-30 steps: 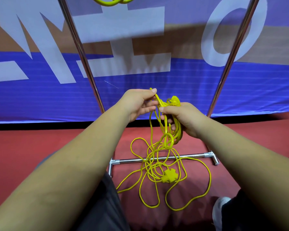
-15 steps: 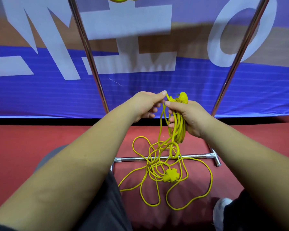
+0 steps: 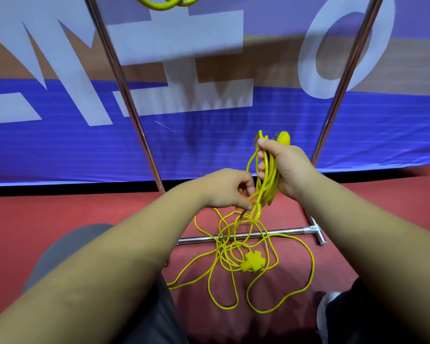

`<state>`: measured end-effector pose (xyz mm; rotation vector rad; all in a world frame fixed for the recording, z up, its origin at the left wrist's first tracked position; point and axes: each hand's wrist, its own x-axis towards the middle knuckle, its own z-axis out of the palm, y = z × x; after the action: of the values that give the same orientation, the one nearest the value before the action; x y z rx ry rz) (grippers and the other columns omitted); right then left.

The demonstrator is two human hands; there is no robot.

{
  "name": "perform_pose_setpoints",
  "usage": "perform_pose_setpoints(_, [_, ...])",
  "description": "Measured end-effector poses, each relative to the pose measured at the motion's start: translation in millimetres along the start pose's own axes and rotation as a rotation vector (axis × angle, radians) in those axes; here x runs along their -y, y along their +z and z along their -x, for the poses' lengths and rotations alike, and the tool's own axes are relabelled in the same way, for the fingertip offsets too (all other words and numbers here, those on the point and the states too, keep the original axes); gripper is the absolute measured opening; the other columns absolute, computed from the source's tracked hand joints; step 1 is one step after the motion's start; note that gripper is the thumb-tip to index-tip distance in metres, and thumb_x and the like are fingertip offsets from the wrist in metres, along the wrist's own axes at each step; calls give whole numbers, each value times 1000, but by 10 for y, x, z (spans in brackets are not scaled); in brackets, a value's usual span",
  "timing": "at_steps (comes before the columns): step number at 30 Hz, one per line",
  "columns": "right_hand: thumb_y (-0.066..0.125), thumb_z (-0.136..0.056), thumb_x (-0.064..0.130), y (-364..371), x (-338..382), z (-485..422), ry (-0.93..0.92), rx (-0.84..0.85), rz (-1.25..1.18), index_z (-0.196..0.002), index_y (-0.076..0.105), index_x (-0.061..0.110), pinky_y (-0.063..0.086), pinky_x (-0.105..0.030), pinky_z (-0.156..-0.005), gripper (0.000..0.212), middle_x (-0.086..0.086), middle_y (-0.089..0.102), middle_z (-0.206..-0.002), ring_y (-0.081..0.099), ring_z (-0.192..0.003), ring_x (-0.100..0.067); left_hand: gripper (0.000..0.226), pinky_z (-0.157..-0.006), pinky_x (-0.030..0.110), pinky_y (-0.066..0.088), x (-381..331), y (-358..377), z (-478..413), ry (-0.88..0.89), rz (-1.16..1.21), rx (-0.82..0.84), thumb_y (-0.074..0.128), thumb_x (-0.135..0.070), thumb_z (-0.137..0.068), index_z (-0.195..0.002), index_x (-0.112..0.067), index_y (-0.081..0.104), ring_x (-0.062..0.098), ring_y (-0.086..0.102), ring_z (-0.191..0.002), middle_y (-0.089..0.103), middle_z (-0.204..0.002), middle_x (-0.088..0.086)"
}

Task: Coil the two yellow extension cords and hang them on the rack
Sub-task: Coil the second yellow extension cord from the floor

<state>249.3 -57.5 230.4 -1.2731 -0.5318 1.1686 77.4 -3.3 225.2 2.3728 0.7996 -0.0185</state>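
Lowered since before, left hand [image 3: 227, 189] pinches cord [image 3: 255, 211] under the coil [image 3: 267, 180]; right hand [image 3: 287, 167] grips that coil; slack lies tangled on floor [image 3: 85, 207] by rack [image 3: 271, 233]; light, limp, likely to snag; best taken just below coil.

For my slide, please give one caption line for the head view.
Right hand holds a half-coiled yellow cord; left hand pinches a loop, slack lying on the red floor.

The left hand [image 3: 230, 189] has dropped from the top of the coil [image 3: 267, 180] to its lower loops — the right hand [image 3: 287, 167] now holds higher.
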Motion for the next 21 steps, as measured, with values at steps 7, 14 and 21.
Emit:
perform_pose_setpoints(7, [77, -97, 32, -127, 56, -90, -6, -26, -67, -102, 72, 11, 63, -37, -62, 22, 0, 77, -84, 77, -71, -20, 17, -77, 34, 49, -33, 16, 56, 201, -143, -123, 73, -17, -81, -91, -19, 61, 15, 56, -83, 61, -91, -5])
perform_pose_setpoints(14, [73, -99, 41, -303, 105, -95, -36, -168, -77, -105, 72, 13, 59, -28, -58, 28, 2, 75, -81, 76, -68, -15, 28, -60, 30, 42, -7, -47, 181, 155, -297, 140, 80, -22, -80, -78, -19, 52, 11, 51, -65, 58, -71, -7])
perform_pose_setpoints(21, [71, -98, 49, -445, 168, -112, 16, -187, -89, -92, 70, 17, 40, -20, -43, 33, 7, 51, -61, 44, -43, -8, 23, -58, 33, 52, 172, 251, 157, -247, -488, 471, 74, -20, -88, -83, -14, 52, 23, 64, -57, 63, -67, 4])
